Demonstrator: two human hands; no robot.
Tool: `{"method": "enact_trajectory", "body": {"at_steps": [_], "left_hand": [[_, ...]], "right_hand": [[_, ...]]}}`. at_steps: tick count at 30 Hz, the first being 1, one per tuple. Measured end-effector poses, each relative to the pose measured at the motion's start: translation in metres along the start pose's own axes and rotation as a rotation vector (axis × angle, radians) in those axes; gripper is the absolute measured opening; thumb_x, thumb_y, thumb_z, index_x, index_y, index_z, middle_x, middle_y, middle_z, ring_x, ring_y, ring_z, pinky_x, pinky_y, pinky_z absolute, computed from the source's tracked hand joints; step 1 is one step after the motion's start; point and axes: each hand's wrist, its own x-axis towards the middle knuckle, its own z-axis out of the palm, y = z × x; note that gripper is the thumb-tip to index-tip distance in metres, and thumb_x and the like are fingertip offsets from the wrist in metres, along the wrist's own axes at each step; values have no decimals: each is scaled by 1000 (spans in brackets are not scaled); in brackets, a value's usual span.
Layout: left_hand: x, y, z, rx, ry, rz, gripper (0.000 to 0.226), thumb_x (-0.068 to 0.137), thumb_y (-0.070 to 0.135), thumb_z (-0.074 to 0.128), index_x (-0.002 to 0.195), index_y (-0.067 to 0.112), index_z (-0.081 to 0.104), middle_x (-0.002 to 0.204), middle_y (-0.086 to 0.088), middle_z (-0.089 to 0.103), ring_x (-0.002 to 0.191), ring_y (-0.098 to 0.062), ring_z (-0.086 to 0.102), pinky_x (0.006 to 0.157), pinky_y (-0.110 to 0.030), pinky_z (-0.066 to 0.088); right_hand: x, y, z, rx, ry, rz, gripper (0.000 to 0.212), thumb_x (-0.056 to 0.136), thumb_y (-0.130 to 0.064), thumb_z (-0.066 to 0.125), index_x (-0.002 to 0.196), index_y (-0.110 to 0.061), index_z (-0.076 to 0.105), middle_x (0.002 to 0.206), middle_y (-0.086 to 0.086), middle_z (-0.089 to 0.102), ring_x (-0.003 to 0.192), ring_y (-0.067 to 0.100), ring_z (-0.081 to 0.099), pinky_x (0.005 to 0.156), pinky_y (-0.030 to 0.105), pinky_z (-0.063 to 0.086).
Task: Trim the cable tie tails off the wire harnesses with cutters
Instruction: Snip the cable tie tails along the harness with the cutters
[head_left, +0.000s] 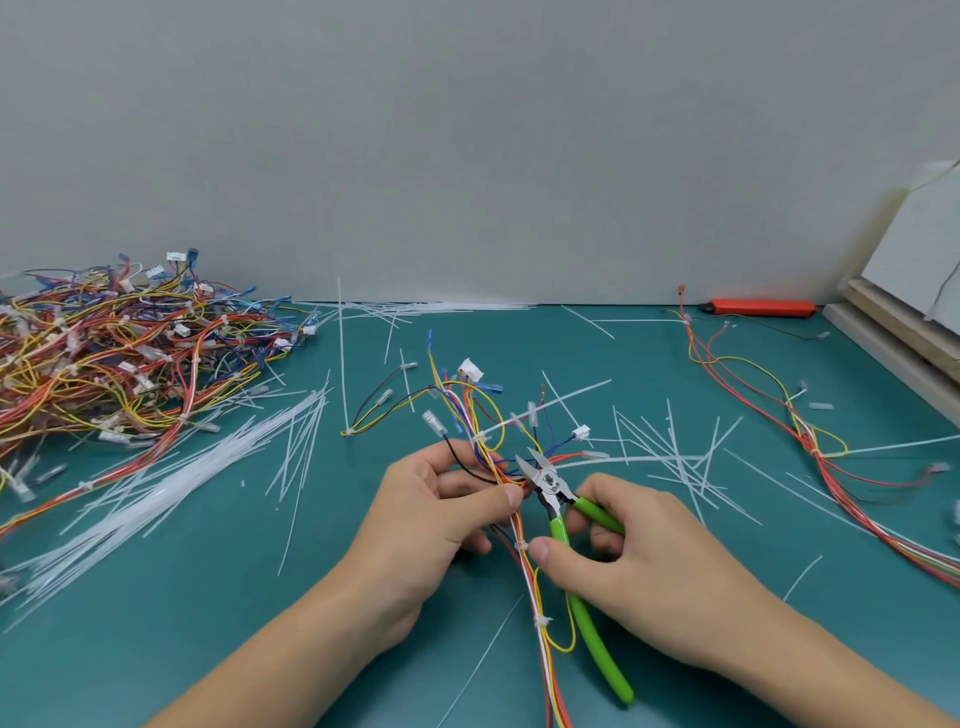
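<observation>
A wire harness (532, 587) of red, yellow, white and black wires lies on the green mat (208, 623) in front of me. My left hand (436, 525) pinches its bundle between thumb and fingers. My right hand (639, 561) grips green-handled cutters (563, 525), whose metal jaws stand apart just right of my left thumb, beside the bundle. A long white cable tie tail (545, 410) sticks out up and to the right from a tie on the harness above my left hand. Further down the bundle sit two short white ties (540, 621).
A big heap of harnesses (119, 353) fills the far left. A sheaf of white cable ties (171, 488) lies beside it. Cut tie tails (670, 457) are strewn over the mat. Another harness (810, 441) lies at right, an orange tool (758, 307) by the wall, wooden boards (893, 332) far right.
</observation>
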Motion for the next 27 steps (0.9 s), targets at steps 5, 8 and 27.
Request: {"method": "enact_trajectory", "body": {"at_steps": [5,8,27], "left_hand": [[-1,0,-1,-7,-3,2,19,68,15,83,81,27,75,91,-15,78,70,-19,69,50,-22,47],[0,-1,0,-5,17,-2,21,68,13,84,85,20,73,85,-16,77,68,-20,68,49,-23,46],[0,-2,-2,5,1,-18,23,73,16,83,94,17,73,97,-15,78,73,-20,70,52,-23,48]], "right_hand": [[1,1,-1,-21,-22,-7,55,62,-86,55,88,-37,55,61,-18,51,57,8,44,59,29,40],[1,3,0,-46,-27,-35,55,65,-87,53,88,-37,54,62,-17,52,57,9,44,59,30,41],[7,10,0,28,-60,-124,31,88,-55,66,79,-28,53,62,-1,55,53,7,41,54,28,38]]}}
